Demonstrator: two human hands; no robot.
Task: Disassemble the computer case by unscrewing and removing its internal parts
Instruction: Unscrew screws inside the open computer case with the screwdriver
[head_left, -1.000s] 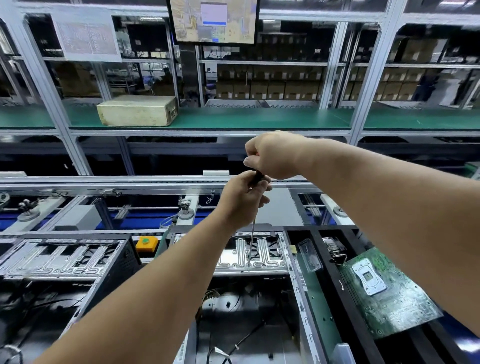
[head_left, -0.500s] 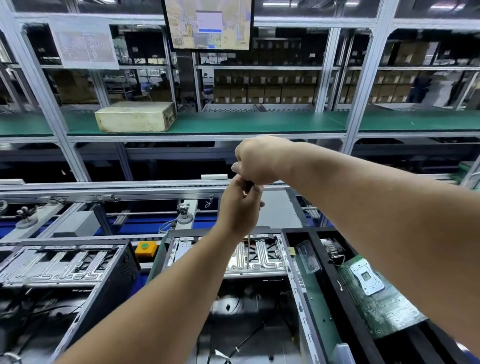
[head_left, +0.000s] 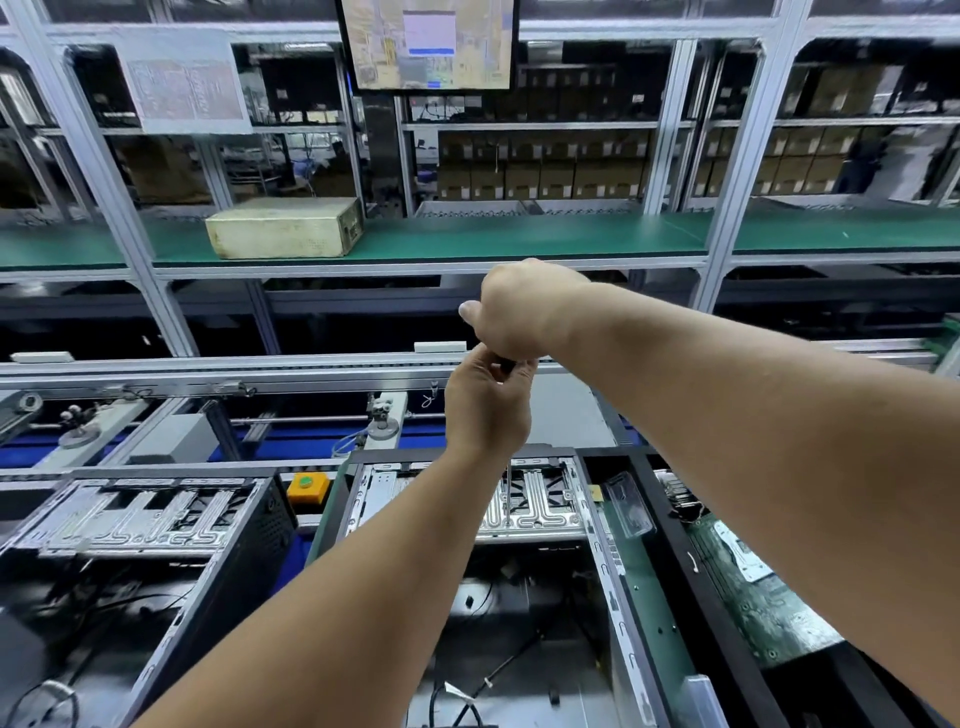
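both hands shifted slightly left, screwdriver (head_left: 506, 364) unchanged in grip.
right hand (head_left: 524, 306) fists handle; left hand (head_left: 485, 402) pinches shaft above computer case (head_left: 597, 519).

Even, cool light from overhead fills the scene, with soft, weak shadows. The monitor (head_left: 427, 42) above the green shelf (head_left: 519, 236) glows washed-out, its contents unreadable. Wide-angle distortion bends the frame posts outward left and right of the monitor. Motion blur softens the whole picture, and the case interiors below the shelf lie dim.
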